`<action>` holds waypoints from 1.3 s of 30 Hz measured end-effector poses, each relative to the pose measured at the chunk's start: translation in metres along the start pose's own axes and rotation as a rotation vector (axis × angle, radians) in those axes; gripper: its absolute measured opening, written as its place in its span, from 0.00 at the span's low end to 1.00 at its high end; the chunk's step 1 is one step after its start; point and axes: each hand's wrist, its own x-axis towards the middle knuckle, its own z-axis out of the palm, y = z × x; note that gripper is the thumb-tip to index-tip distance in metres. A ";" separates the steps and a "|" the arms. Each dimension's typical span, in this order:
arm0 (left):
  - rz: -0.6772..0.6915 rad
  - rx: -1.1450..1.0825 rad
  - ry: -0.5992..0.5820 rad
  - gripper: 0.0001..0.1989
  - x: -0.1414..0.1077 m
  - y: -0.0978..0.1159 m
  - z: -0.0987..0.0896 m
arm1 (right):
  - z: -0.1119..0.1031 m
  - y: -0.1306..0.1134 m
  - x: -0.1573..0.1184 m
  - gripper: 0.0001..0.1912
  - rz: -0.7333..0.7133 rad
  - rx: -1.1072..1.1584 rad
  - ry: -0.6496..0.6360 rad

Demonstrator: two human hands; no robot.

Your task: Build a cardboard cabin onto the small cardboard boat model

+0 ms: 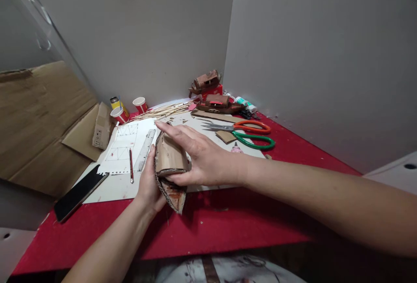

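Note:
Held up over the table's front part is a small cardboard boat (174, 194), its pointed end tilted down toward me, with a curved cardboard cover (171, 154) over its middle. My left hand (150, 187) supports the boat from the left and below; some of its fingers are hidden behind it. My right hand (198, 152) grips the curved cover from above and the right, thumb near its lower edge, fingers over its far end. Brown staining shows on the inside of the pointed end.
Scissors (234, 128) with orange and green handles lie at right. Two brown model boats (218, 102) stand behind them. Wooden sticks (166, 110), paper cups (140, 104), a drawing sheet (122, 144), a ruler (145, 150), a pencil (131, 165), a phone (80, 194) and cardboard (42, 122) are leftward.

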 end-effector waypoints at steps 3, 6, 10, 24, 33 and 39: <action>0.024 -0.015 -0.018 0.24 0.001 -0.001 0.001 | 0.001 -0.002 0.000 0.49 0.000 -0.031 0.018; -0.007 -0.035 -0.031 0.24 0.003 -0.002 0.001 | 0.002 -0.002 0.001 0.48 0.025 -0.049 0.000; 0.008 -0.036 -0.046 0.23 0.006 -0.003 -0.001 | 0.005 -0.001 0.001 0.49 0.045 -0.055 -0.008; -0.070 0.072 -0.332 0.18 0.007 0.004 -0.019 | -0.002 0.019 -0.002 0.53 0.025 0.048 0.055; 0.016 0.116 -0.394 0.18 0.005 -0.003 -0.019 | -0.002 0.018 -0.003 0.53 0.008 0.040 0.061; 0.015 0.094 -0.407 0.21 0.006 -0.002 -0.023 | -0.002 0.015 0.000 0.53 0.010 0.046 0.078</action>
